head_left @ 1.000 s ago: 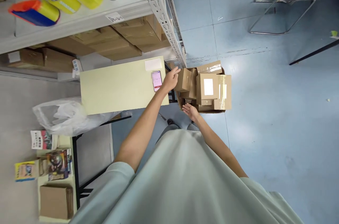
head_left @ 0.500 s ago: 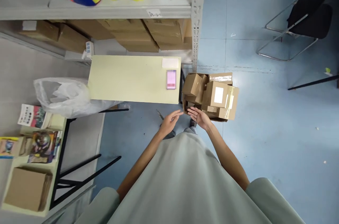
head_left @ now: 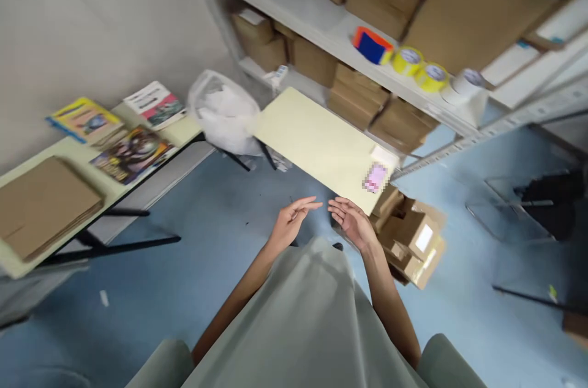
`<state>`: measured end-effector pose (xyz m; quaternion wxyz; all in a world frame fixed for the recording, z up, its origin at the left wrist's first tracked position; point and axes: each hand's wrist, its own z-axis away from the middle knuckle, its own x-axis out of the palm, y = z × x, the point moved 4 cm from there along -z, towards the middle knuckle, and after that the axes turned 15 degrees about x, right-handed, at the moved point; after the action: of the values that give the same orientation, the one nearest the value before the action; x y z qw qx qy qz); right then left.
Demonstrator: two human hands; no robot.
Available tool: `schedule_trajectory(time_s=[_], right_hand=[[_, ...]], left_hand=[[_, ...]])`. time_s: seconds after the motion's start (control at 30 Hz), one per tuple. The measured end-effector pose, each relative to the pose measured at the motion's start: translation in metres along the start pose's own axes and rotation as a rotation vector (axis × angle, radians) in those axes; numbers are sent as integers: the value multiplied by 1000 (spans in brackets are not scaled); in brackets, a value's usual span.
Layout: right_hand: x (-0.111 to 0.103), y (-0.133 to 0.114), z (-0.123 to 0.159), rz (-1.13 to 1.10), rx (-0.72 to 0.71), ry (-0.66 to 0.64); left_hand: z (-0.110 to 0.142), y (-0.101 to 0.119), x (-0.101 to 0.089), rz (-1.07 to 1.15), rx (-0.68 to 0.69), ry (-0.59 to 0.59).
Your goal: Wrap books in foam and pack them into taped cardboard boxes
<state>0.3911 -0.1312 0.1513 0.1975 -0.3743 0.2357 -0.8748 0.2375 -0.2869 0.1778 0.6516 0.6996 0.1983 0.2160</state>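
Observation:
My left hand [head_left: 291,220] is held in front of my body with its fingers stretched out and nothing in it. Facing it, my right hand [head_left: 351,223] is also empty, fingers extended. A small gap separates the fingertips of the two. Just beyond them stands a pale yellow table [head_left: 316,143] with a phone [head_left: 375,178] on its near right corner, its screen blurred out. A white slip [head_left: 384,155] lies beside the phone. Right of my right hand, a pile of cardboard boxes [head_left: 407,232] sits low by the table's end, partly hidden behind my forearm.
To the left, a second table [head_left: 108,207] carries books [head_left: 133,154] and flat cardboard [head_left: 46,207]. A white plastic bag [head_left: 223,109] stands between the tables. Behind, a shelf rack [head_left: 316,5] holds boxes and tape rolls [head_left: 430,76]. A black chair [head_left: 549,204] is at right.
My view has turned left, bringing the side table further into sight. My left hand has come back from beside the boxes to face my right hand, which has moved away from the pile.

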Motion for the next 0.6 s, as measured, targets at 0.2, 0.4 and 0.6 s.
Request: schedule_trajectory(time_s=[0.2,0.4,0.6], right_hand=[[125,25,-68,184,78,-92],[242,60,-123,447,214,-222],[330,100,-181,624,337,-357]], left_hand=[[42,34,-126,4,67,368],[97,35,-225,-15,21,762],[140,16,-295,-7,-21,1057]])
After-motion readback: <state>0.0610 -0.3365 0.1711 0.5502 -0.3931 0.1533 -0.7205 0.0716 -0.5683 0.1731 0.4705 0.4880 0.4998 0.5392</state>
